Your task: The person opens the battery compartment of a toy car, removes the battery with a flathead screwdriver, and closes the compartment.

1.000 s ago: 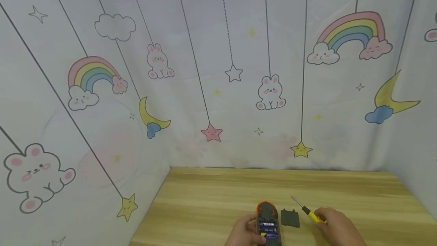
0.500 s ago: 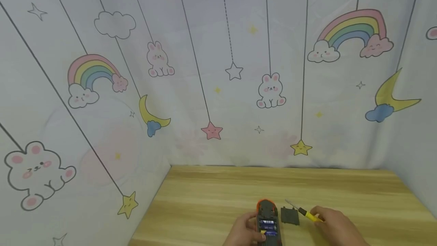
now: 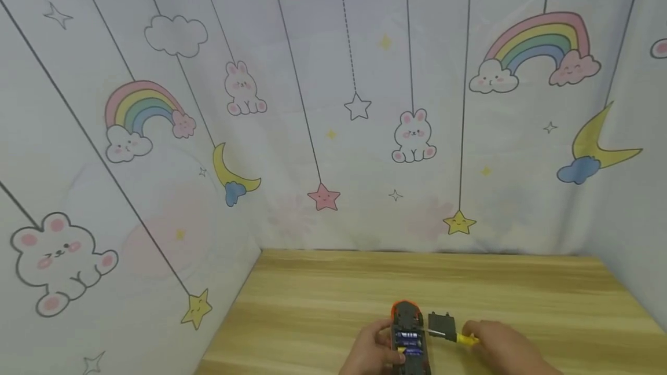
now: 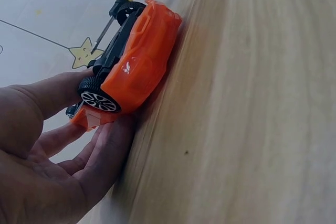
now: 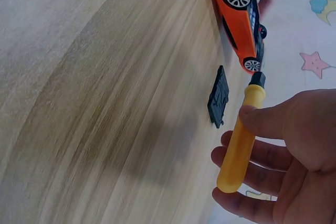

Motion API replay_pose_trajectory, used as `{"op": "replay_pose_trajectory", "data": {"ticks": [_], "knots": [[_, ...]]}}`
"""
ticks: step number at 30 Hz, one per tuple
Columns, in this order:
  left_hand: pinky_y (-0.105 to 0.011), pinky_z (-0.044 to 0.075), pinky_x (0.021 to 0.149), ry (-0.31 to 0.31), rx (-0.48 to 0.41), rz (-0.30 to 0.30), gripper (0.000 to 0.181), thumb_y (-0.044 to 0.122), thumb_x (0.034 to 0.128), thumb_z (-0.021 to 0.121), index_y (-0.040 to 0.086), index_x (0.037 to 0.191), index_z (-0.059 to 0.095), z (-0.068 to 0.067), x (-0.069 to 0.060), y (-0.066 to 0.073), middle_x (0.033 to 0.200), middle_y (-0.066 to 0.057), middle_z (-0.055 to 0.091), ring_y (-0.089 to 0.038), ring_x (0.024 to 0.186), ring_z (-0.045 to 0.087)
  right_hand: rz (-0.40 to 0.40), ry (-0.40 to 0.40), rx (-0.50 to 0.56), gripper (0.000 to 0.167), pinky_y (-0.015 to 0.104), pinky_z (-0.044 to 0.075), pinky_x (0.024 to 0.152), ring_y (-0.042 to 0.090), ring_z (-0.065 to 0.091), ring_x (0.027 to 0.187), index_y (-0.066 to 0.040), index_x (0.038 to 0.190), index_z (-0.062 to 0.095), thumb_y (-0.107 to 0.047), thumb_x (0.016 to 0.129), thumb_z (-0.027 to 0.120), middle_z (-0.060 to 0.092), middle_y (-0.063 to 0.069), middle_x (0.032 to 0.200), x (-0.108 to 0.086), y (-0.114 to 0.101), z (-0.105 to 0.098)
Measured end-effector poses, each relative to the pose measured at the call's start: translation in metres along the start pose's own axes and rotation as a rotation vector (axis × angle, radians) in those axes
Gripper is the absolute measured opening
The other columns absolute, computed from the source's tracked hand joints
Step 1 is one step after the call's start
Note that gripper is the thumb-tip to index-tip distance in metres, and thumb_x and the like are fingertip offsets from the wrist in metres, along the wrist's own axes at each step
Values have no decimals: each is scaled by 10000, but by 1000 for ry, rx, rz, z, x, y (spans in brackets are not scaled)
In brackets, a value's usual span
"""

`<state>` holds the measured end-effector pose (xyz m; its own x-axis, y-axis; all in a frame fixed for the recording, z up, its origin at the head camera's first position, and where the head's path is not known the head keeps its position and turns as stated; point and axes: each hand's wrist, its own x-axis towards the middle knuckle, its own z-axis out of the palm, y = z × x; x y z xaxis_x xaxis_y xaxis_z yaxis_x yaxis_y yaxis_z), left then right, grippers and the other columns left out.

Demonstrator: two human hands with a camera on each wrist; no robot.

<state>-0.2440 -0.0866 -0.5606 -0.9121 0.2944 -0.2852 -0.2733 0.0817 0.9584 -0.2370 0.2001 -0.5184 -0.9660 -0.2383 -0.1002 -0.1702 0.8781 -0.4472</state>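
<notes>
Down at the near side of the wooden table (image 3: 312, 294), an orange toy car (image 3: 406, 319) was lying belly-up, dark underside on top, with blue batteries (image 3: 409, 342) sitting exposed side by side in it. The left hand (image 3: 369, 350) had hold of it: fingers curled round the bodywork, thumb up on the underside by the batteries. So a proper grip, not just a fingertip resting there. From the left wrist you also got a nice look at one black wheel (image 4: 98, 101) with silver spokes, right by the thumb.

Over on the other side, the right hand (image 3: 505, 345) had a screwdriver (image 3: 468, 339) by its yellow handle, thumb pressed on one side and fingers loosely curled round the other, so closed about as far as the handle's thickness let it. The thin metal shank (image 3: 435, 332) pointed across at the car, tip at the edge of the underside near the batteries. Honestly couldn't tell whether it was touching or just hanging over it.

Between the car and the right hand lay a dark flat cover (image 3: 441, 324), flat on the tabletop and just beside the car, with the shank crossing over its near edge.

Behind all that was a pale wall cloth (image 3: 292, 149) printed with rainbows (image 3: 542, 23), bunnies (image 3: 414, 139) and stars (image 3: 459, 223) on strings.
</notes>
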Motion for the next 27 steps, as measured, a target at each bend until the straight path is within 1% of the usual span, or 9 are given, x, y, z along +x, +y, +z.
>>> {"op": "replay_pose_trajectory", "data": {"ticks": [2, 5, 8, 11, 14, 17, 20, 24, 27], "knots": [[-446, 635, 722, 1, 7, 0, 742, -215, 766, 712, 31, 1445, 544, 0, 0, -1, 956, -120, 725, -244, 847, 752, -8, -10, -15, 182, 522, 573, 858, 222, 686, 891, -195, 978, 720, -69, 860, 777, 740, -14, 964, 1, -3, 2], [-432, 636, 722, 9, 22, -8, 734, -203, 770, 719, 41, 1442, 550, 0, -1, 0, 948, -116, 720, -230, 835, 748, -15, -2, -48, 187, 496, 577, 840, 191, 672, 856, -218, 969, 728, -94, 849, 800, 735, -39, 936, 1, -7, 1], [-427, 636, 712, 19, 34, 1, 736, -204, 767, 723, 39, 1440, 552, 1, -2, 1, 933, -120, 711, -230, 821, 748, -33, 24, -103, 187, 425, 577, 806, 121, 624, 807, -237, 971, 757, -115, 841, 813, 709, -88, 898, 0, -11, -3], [-437, 636, 702, 23, 36, 15, 740, -212, 761, 722, 33, 1438, 551, 1, -2, 2, 925, -125, 709, -243, 815, 751, -106, 66, -187, 172, 321, 545, 704, 55, 533, 718, -233, 958, 790, -116, 834, 816, 652, -125, 814, -1, -15, -8], [-447, 635, 703, 26, 34, 14, 737, -214, 763, 719, 29, 1438, 548, 1, -2, 3, 931, -126, 707, -252, 820, 752, -179, 119, -261, 175, 262, 513, 634, 30, 507, 673, -228, 935, 811, -101, 815, 819, 631, -131, 769, -1, -20, -13], [-454, 635, 712, 22, 23, 2, 736, -214, 770, 713, 25, 1444, 541, 0, -1, 2, 945, -131, 704, -260, 831, 753, -221, 151, -296, 190, 261, 522, 615, 44, 541, 676, -222, 911, 816, -75, 791, 823, 640, -114, 767, -1, -24, -17], [-459, 634, 716, 17, 10, -2, 742, -218, 770, 712, 18, 1450, 533, 0, -1, 1, 950, -142, 703, -269, 836, 753, -236, 141, -306, 190, 263, 505, 592, 49, 527, 668, -216, 886, 813, -53, 789, 819, 620, -119, 751, 0, -28, -20], [-462, 634, 719, 14, 8, -10, 739, -211, 777, 713, 19, 1455, 530, 1, -1, 1, 944, -144, 709, -271, 836, 755, -248, 114, -374, 167, 300, 459, 552, 73, 496, 651, -217, 892, 800, -59, 839, 779, 585, -98, 731, 1, -35, -25], [-462, 634, 719, 17, 13, -14, 739, -202, 780, 718, 24, 1458, 532, 1, 0, 1, 939, -140, 713, -265, 834, 754, -271, 131, -427, 144, 349, 446, 540, 120, 509, 650, -211, 870, 787, -72, 863, 749, 577, -63, 728, 0, -42, -30]]}}
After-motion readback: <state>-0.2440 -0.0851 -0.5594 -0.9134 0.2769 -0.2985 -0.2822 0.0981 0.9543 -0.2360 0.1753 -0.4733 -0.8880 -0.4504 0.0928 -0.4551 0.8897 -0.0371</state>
